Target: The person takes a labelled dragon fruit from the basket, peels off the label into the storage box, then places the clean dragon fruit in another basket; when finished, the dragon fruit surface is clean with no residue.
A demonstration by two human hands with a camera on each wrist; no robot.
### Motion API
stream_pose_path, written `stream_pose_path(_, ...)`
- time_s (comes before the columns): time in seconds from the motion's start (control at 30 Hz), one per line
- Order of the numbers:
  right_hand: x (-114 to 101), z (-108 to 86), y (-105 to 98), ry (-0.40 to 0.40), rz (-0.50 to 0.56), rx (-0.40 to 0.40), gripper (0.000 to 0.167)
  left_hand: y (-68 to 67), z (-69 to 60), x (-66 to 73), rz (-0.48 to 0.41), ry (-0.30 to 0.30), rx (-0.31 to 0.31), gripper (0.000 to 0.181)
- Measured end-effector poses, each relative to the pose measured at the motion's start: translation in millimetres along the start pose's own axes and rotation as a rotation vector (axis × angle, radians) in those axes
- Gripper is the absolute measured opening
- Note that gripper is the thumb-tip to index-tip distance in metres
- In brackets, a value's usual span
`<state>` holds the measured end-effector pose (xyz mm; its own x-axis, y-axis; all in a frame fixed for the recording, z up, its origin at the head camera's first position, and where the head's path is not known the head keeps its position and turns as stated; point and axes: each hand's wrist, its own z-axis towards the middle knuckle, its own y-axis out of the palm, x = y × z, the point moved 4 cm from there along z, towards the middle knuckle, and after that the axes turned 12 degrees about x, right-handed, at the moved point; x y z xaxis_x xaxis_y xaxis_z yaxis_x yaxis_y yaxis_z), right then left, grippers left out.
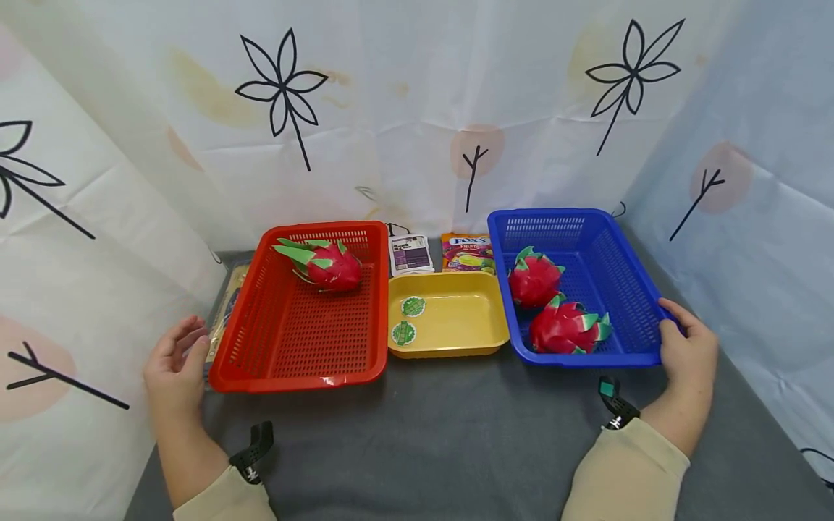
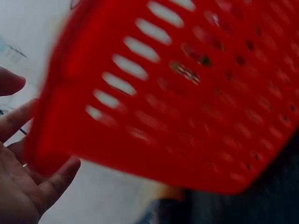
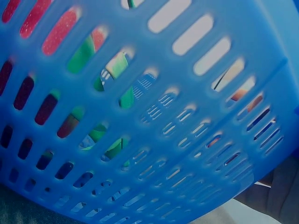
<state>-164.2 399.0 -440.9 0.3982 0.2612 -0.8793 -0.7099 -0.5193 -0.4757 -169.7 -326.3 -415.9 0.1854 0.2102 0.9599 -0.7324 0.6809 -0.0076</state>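
A red plastic basket (image 1: 300, 336) stands at the left with one dragon fruit (image 1: 335, 271) in it. My left hand (image 1: 174, 365) is beside its near left corner, fingers loosely bent and holding nothing; in the left wrist view the fingers lie close to the blurred basket edge, and I cannot tell if they touch. On the right is a blue basket (image 1: 609, 271), which holds two dragon fruits, one farther back (image 1: 536, 281) and one nearer (image 1: 567, 329). My right hand (image 1: 691, 354) grips its right rim near the front corner, the other fingers partly hidden.
Between the baskets sits a yellow tray (image 1: 465, 318) with two green round stickers. Behind it are a Fox's candy bag (image 1: 468, 252) and a white and purple packet (image 1: 410, 255). A flat packet (image 1: 229, 304) lies left of the red basket. Patterned white curtains enclose the grey table (image 1: 430, 441).
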Motion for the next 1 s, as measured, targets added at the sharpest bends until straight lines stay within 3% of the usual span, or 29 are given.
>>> stream_pose_path(0.07, 1, 0.4, 0, 0.004, -0.001, -0.008, 0.05, -0.4, 3.9, -16.9, 0.145, -0.031, -0.039, 0.041)
stream_pose_path(0.17, 2, 1.7, 0, 0.007, -0.008, -0.021, 0.05, 1.6, 6.5, -37.5, 0.196, -0.103, -0.125, 0.044)
stream_pose_path(0.23, 2, 2.3, 0, 0.005, -0.013, -0.022, 0.051, 3.2, 5.7, -46.3, 0.123, -0.174, -0.171, 0.044)
stream_pose_path(0.33, 2, 2.7, 1, 0.005, -0.01, -0.013, 0.05, 5.1, 3.5, -53.2, -0.065, -0.254, -0.213, 0.044)
stream_pose_path(0.43, 2, 2.7, 1, 0.004, -0.008, -0.009, 0.05, 7.1, 2.0, -57.3, -0.212, -0.281, -0.236, 0.046)
stream_pose_path(0.53, 2, 2.9, 0, 0.005, -0.009, -0.019, 0.05, 8.5, 0.9, -60.0, -0.285, -0.312, -0.241, 0.047)
stream_pose_path(0.7, 0, 2.5, 0, -0.017, -0.062, -0.032, 0.051, 9.5, -0.6, -60.2, -0.294, -0.366, -0.219, 0.047)
stream_pose_path(1.0, -23, -5.6, -8, -0.221, -0.232, -0.025, 0.057, 8.9, -0.2, -60.3, -0.306, -0.359, -0.232, 0.046)
